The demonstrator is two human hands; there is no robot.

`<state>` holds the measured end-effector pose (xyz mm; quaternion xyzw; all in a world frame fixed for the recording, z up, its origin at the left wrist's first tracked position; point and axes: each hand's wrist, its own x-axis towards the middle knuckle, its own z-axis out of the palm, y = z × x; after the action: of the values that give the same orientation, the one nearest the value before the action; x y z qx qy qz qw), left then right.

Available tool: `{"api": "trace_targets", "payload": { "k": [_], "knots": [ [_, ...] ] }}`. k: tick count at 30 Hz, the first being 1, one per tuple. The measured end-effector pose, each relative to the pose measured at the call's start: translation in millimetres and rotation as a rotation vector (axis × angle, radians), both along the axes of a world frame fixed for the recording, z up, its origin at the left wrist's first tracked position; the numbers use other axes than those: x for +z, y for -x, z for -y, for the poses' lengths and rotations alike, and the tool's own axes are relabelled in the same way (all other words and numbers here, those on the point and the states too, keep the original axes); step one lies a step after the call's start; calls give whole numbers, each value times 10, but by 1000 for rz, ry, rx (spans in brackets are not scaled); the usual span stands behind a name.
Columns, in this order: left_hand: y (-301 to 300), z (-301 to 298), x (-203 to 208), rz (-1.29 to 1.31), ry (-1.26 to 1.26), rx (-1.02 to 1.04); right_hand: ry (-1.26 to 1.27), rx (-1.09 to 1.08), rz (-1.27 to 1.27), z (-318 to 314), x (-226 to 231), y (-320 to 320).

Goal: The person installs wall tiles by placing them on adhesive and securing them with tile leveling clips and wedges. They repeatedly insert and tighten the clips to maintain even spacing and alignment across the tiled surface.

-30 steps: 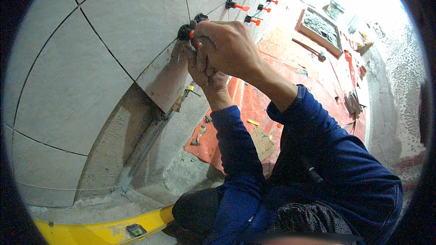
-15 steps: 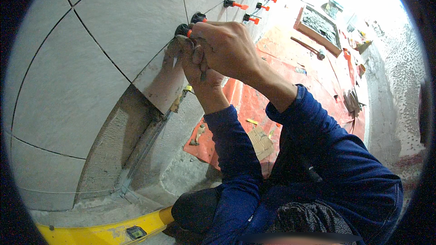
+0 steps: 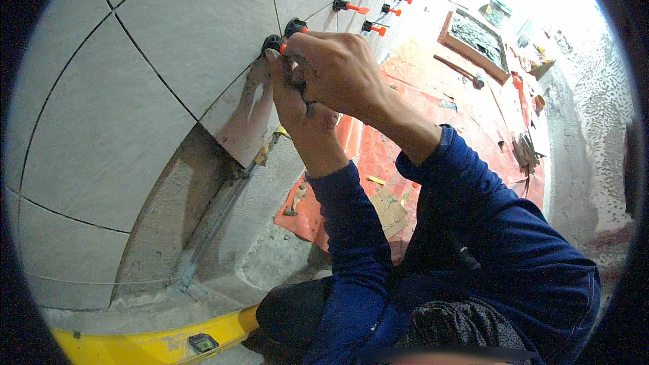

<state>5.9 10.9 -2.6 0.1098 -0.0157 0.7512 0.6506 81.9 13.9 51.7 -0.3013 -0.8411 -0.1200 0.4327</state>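
A tile leveler with a black round cap [image 3: 273,44] and a red handle sits at a joint of the grey wall tiles [image 3: 196,40]. My right hand [image 3: 345,67] is closed round its red handle, the fingers curled inward. From below, my left hand [image 3: 297,105] presses its fingertips to the cap's lower edge; my right hand partly covers its fingers. Just beyond is a second tile leveler [image 3: 295,27], and a third, red-handled tile leveler [image 3: 350,6] stands farther along the wall.
Several more levelers run along the tiles. Red sheeting [image 3: 365,149] covers the floor, with a hammer [image 3: 460,71], a tray of grey mortar [image 3: 476,37] and a cardboard piece [image 3: 389,211] on it. A yellow spirit level [image 3: 155,341] lies lower left, below a bare wall recess [image 3: 176,196].
My left hand has shifted slightly, its fingers now straighter against the black cap. My right hand stays at the red handle almost unmoved. The view has tilted very slightly.
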Motion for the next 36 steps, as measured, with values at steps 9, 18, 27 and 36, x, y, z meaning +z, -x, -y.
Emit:
{"api": "trace_targets", "payload": {
  "k": [9, 18, 27, 36],
  "knots": [
    [27, 9, -6, 112, 33, -61, 243, -35, -74, 46, 108, -105],
    [46, -8, 6, 170, 137, -74, 230, 14, -94, -64, -35, -81],
    [32, -39, 39, 139, 184, -40, 124, 22, -39, -46, -24, -80],
    [46, 38, 215, 150, 242, 16, 97, -19, 4, -25, -8, -84]
  ]
}}
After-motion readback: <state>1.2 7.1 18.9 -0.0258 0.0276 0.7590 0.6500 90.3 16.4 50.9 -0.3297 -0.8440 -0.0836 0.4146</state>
